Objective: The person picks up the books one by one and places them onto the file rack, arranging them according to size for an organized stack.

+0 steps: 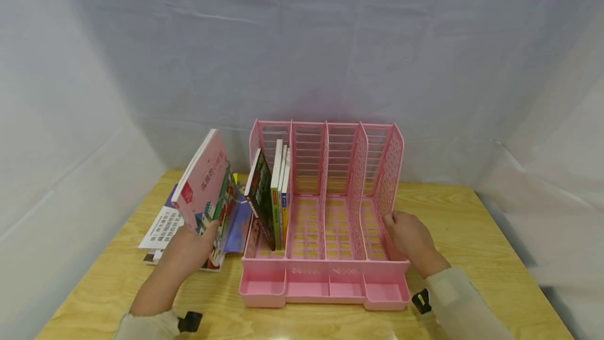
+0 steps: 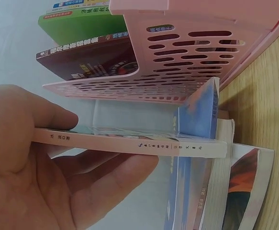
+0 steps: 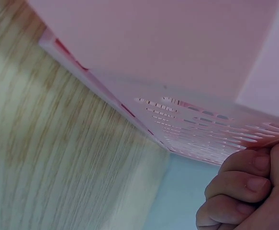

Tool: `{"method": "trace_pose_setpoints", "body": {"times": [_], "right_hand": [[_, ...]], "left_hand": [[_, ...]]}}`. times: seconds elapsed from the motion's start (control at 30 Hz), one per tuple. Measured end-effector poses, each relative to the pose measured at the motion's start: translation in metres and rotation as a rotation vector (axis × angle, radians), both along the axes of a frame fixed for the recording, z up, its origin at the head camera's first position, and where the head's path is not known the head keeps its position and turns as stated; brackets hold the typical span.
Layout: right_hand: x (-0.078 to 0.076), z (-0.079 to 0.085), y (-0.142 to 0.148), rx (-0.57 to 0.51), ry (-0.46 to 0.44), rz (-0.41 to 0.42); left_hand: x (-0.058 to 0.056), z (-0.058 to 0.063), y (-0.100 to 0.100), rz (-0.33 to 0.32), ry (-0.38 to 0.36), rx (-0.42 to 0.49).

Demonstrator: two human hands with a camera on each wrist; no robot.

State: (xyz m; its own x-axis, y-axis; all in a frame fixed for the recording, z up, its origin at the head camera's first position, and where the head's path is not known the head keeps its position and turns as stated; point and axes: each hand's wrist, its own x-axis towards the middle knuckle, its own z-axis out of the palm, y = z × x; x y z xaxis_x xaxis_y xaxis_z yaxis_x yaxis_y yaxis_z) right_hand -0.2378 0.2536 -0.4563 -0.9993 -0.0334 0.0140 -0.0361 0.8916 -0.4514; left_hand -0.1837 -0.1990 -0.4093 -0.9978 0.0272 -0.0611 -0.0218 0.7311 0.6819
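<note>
My left hand [image 1: 186, 251] holds a thin pink picture book [image 1: 205, 180], pinched between thumb and fingers, tilted and raised beside the rack. In the left wrist view its pale pink spine [image 2: 129, 143] faces the camera. A pink plastic book rack [image 1: 325, 265] stands in the middle of the table. My right hand [image 1: 410, 237] grips the edge of its right side panel, fingers curled in the right wrist view [image 3: 239, 187]. The leftmost slot holds a leaning dark-covered book [image 1: 261, 193] and several slim upright books, one with a green spine [image 1: 276, 214].
A pile of books lies left of the rack, partly hidden by the held book; a white-covered book [image 1: 162, 227] and a blue one [image 1: 239, 227] show. Small trays [image 1: 306, 290] run along the rack's front. A pale sheet [image 1: 302, 56] hangs around the wooden table [image 1: 453, 224].
</note>
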Motion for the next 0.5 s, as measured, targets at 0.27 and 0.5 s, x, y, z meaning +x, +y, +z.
{"method": "trace_pose_setpoints", "body": {"times": [0.27, 0.5], "right_hand": [[-0.0011, -0.0014, -0.0008, -0.042, -0.031, -0.044], [-0.0019, -0.0032, 0.0005, -0.051, -0.016, -0.046]], "left_hand": [[-0.0005, -0.0025, -0.0002, -0.007, 0.008, -0.008], [-0.0005, -0.0036, -0.0014, -0.012, 0.014, -0.009]]}}
